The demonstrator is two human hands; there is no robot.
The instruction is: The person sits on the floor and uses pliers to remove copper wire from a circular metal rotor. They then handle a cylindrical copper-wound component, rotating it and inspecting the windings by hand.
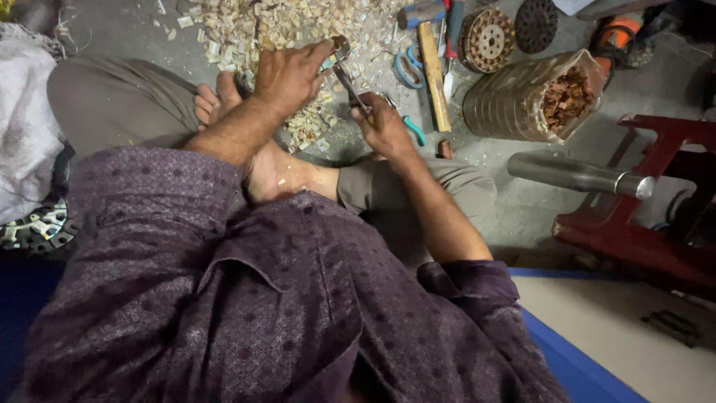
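Observation:
My left hand (287, 75) grips a small metal piece (340, 49) above the pile of pale scraps (291, 26). My right hand (384, 127) holds a pair of metal cutters (350, 86) whose jaws reach up to that piece. A turquoise handle (414, 130) pokes out beside my right hand. My bare foot (216, 101) rests on the grey floor below the left hand. I sit cross-legged in a purple patterned shirt.
A wooden-handled hammer (432, 63), blue-handled scissors (408, 67) and a screwdriver (451, 45) lie right of the pile. Round slotted discs (486, 39), a laminated metal cylinder (522, 101) with copper windings, a steel tube (578, 175) and a red stool (656, 216) stand at right. A white sack (26, 127) lies left.

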